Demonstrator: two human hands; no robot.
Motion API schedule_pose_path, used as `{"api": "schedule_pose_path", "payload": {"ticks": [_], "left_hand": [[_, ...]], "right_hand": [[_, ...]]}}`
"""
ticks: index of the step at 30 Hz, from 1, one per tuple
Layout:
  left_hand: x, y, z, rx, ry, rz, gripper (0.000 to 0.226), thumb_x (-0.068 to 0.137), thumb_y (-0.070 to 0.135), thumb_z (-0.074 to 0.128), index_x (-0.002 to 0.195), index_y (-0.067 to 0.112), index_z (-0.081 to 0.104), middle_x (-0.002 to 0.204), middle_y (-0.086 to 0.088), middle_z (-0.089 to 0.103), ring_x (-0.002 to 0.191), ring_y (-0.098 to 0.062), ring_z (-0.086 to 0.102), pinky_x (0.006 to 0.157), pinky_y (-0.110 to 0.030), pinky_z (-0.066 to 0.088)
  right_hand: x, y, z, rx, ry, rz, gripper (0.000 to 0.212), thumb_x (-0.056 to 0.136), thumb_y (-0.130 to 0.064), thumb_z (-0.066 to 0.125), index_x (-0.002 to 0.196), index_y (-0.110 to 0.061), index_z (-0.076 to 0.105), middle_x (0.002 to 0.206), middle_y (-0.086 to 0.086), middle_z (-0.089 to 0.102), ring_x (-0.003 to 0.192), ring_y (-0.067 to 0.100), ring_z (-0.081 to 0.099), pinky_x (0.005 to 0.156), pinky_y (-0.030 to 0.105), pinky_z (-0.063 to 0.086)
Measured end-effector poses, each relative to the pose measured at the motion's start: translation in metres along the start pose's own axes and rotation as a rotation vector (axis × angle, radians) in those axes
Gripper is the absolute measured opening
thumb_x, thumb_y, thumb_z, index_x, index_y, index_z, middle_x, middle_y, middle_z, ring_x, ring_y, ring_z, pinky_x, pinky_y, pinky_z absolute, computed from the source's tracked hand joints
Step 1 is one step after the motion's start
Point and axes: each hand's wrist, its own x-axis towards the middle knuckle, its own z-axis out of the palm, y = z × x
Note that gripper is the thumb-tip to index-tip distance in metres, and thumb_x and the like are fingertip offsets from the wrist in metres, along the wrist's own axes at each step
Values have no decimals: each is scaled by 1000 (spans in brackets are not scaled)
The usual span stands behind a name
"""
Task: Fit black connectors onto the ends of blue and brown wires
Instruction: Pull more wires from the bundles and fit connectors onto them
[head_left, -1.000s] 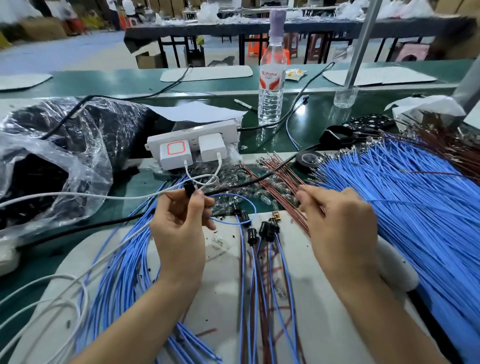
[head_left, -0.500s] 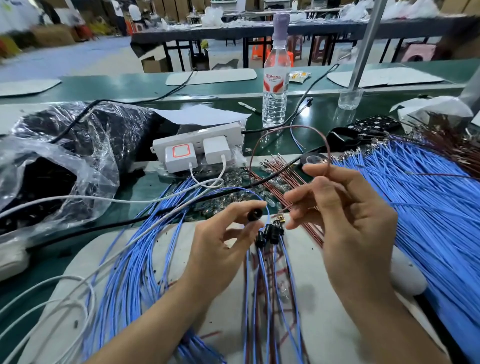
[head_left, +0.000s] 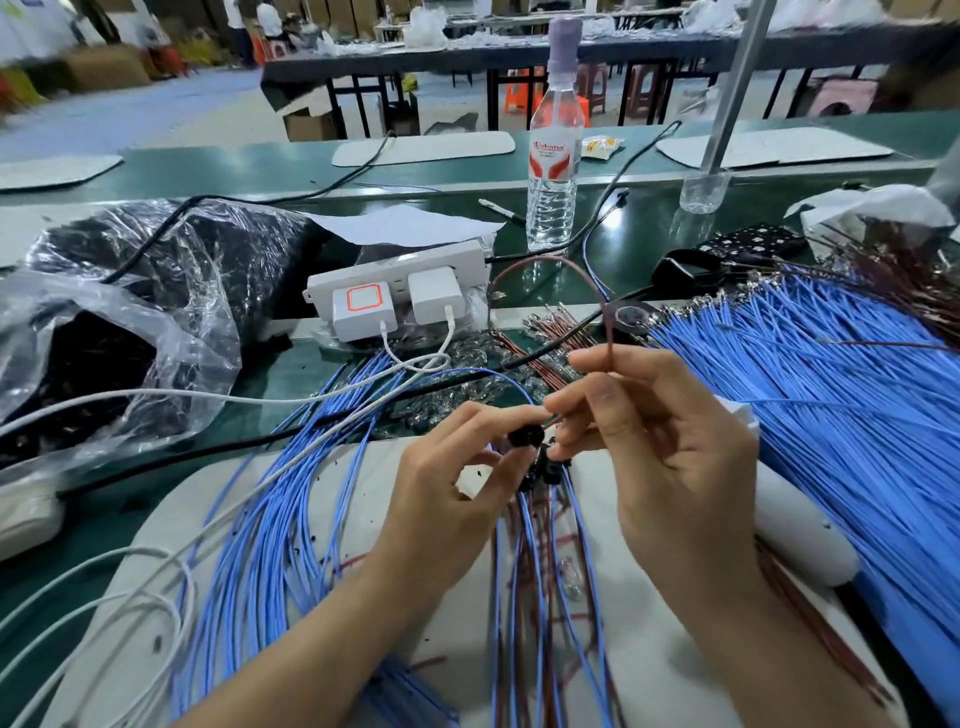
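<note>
Bright, even overhead light — only a faint, soft shadow lies under the left hand (head_left: 447, 493) on the white mat (head_left: 660, 675). Glare glints off the plastic bag (head_left: 171, 332). The far hall (head_left: 156, 119) is blurred; the straight edges of the green table (head_left: 260, 171) bow — wide-angle distortion.

**Layout around the hands**

Over the work mat (head_left: 363, 499), the left hand (head_left: 447, 488) holds a connector (head_left: 525, 436) beside the right hand (head_left: 670, 467), which holds a looped wire (head_left: 609, 332). Power strip (head_left: 395, 270) lies at 11 o'clock, water bottle (head_left: 553, 192) farther back at 12, plastic bag (head_left: 130, 322) at 9, wire bundle (head_left: 831, 405) at 3, fitted wires (head_left: 540, 597) at 6.
</note>
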Motion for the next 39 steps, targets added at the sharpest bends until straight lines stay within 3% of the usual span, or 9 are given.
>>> {"api": "schedule_pose_path", "payload": {"ticks": [4,11,26,30,34,37,39], "left_hand": [[2,0,-1,77,26,44,38,84,6,64,114,29,66,90,11,60,78,-7,57,70,-24,49],[2,1,-1,156,22,97,35,84,7,65,114,24,62,97,-1,58,78,-5,52,76,-13,41],[1,8,-1,190,50,147,40,83,2,66,119,18,61,93,9,57,81,7,49,72,-8,39],[1,7,-1,160,66,139,36,86,12,66,121,21,60,92,12,56,78,1,51,72,-14,43],[0,2,-3,89,76,51,34,87,20,67,119,30,62,93,14,62,82,-15,58,76,-29,49],[0,1,-3,30,65,-6,26,85,31,66,111,35,66,96,12,68,89,-18,59,79,-31,50],[0,0,-2,-87,37,-69,23,86,27,68,109,29,66,95,8,70,88,-16,62,80,-30,51]], "right_hand": [[1,2,-1,0,-3,3,13,95,-18,52,101,-14,62,80,2,71,63,17,67,60,27,57],[2,1,-1,22,17,39,11,95,-15,50,96,-16,61,78,7,70,59,20,66,58,28,56],[2,3,-5,-32,12,6,11,96,-15,50,96,-13,61,76,2,69,59,16,66,58,27,56],[-1,7,1,-35,-42,81,11,91,-19,56,91,-24,66,81,0,71,62,15,65,53,23,52],[-1,13,2,-67,-108,127,12,84,-23,65,89,-31,73,104,-9,67,97,14,65,64,14,49],[0,18,3,-30,-122,186,15,81,-21,64,85,-32,74,98,-8,67,85,12,65,60,13,44],[0,20,4,13,-114,228,16,81,-18,65,85,-31,75,95,-7,67,75,10,63,61,18,45]]}}
